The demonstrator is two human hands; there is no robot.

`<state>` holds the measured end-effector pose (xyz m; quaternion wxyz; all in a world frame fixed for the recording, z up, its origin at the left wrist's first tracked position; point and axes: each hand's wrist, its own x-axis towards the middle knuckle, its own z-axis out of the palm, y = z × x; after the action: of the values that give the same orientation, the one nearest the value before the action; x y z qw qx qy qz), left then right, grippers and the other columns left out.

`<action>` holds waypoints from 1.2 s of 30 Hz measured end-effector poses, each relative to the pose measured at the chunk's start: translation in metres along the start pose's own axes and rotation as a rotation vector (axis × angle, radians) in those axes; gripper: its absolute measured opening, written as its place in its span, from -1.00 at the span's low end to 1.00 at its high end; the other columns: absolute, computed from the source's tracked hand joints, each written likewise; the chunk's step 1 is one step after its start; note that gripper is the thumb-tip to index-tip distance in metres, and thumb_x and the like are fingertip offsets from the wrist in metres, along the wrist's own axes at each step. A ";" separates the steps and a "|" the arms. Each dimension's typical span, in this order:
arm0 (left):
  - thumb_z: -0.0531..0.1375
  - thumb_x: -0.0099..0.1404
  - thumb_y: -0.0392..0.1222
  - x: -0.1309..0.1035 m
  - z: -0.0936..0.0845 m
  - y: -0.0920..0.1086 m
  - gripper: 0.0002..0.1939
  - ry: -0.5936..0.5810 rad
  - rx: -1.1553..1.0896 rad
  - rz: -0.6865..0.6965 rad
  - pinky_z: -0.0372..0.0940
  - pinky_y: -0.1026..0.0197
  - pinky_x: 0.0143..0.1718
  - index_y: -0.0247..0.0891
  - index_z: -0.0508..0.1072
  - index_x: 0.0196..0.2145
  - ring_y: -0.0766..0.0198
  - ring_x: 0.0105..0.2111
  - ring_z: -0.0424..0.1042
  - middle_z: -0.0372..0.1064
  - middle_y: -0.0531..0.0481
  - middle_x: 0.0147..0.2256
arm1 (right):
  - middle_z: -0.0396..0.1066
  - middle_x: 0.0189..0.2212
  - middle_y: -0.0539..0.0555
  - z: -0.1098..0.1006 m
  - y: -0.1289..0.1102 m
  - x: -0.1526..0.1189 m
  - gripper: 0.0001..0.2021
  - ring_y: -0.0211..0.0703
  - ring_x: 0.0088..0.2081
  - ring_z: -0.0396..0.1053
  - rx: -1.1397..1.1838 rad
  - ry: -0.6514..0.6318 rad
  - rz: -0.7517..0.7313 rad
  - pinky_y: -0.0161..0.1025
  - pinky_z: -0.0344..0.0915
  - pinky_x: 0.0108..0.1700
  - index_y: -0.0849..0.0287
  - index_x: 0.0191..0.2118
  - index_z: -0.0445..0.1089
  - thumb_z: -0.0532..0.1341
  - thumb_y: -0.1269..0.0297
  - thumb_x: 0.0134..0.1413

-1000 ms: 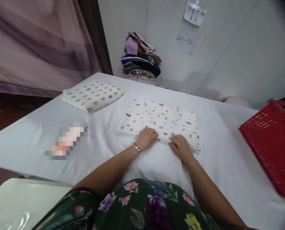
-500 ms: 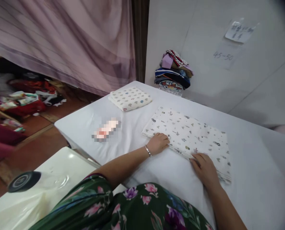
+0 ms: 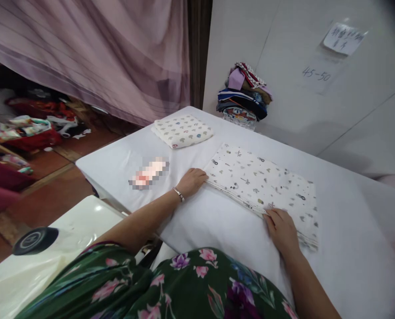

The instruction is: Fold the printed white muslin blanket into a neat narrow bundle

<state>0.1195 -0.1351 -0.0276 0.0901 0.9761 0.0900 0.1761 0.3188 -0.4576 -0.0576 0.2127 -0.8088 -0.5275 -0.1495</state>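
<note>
Likely light and floppy, the cloth [image 3: 260, 179] is best held by its layered near edge, touched by left grip [image 3: 191, 181] and right grip [image 3: 283, 230], whose closure cannot be told.

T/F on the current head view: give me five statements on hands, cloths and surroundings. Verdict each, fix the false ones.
1. The right hand is at the near edge of the larger folded cloth. True.
2. The left hand rests on the smaller folded cloth. False: the left hand is at the left corner of the larger folded cloth.
3. The bracelet is on the right wrist. False: it is on the left wrist.
4. Both folded cloths lie on the same white-covered surface. True.
5. The fabric stack is left of the curtain in the picture. False: it is to the right.
</note>
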 end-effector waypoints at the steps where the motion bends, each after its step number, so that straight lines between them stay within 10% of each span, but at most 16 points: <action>1: -0.04 0.32 -0.28 0.001 -0.001 -0.001 -0.72 0.017 0.011 -0.004 0.13 0.08 -0.09 -0.17 0.43 -0.14 0.19 -0.11 0.31 0.41 -0.07 -0.14 | 0.37 -0.29 0.16 0.000 0.000 0.000 -0.73 0.00 -0.23 0.28 0.003 0.002 -0.006 -0.03 0.25 -0.16 0.16 -0.21 0.40 0.02 0.15 0.21; 15: 0.03 0.22 -0.32 -0.005 0.002 -0.007 -0.71 0.007 0.009 -0.078 0.23 0.08 -0.12 -0.17 0.48 -0.19 0.16 -0.11 0.33 0.43 -0.05 -0.14 | 0.36 -0.29 0.13 0.002 -0.002 0.000 -0.76 -0.03 -0.23 0.28 0.026 -0.006 -0.016 -0.09 0.24 -0.19 0.15 -0.23 0.43 0.06 0.19 0.21; 22: 0.03 0.23 -0.20 0.018 0.007 0.037 -0.66 0.134 0.033 0.069 0.07 -0.07 0.08 -0.23 0.41 -0.05 0.06 0.03 0.26 0.38 -0.11 -0.04 | 0.38 -0.28 0.12 0.000 -0.013 0.010 -0.83 -0.08 -0.23 0.27 0.019 -0.059 0.059 -0.13 0.21 -0.17 0.16 -0.25 0.44 0.10 0.29 0.19; 26: -0.02 0.29 0.01 0.035 0.033 0.061 -0.55 0.007 0.035 0.220 -0.06 -0.14 0.16 -0.21 0.33 0.06 0.00 0.16 0.11 0.23 -0.13 0.12 | 0.38 -0.27 0.11 -0.005 -0.014 0.012 -0.85 -0.10 -0.22 0.26 0.005 -0.111 0.073 -0.17 0.20 -0.17 0.18 -0.20 0.41 0.12 0.33 0.18; 36: -0.14 0.31 0.09 0.040 0.053 0.047 -0.44 -0.158 0.118 0.167 -0.05 -0.11 0.17 -0.21 0.21 0.16 0.04 0.21 0.03 0.11 -0.07 0.19 | 0.41 -0.15 0.14 -0.059 0.048 -0.051 -0.80 -0.06 -0.12 0.32 -0.007 0.055 0.164 -0.07 0.25 -0.05 0.14 -0.14 0.41 0.09 0.29 0.20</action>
<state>0.1825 -0.1797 -0.0536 0.0243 0.9946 0.0113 0.1000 0.3409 -0.5446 -0.0392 0.2359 -0.8455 -0.4531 -0.1556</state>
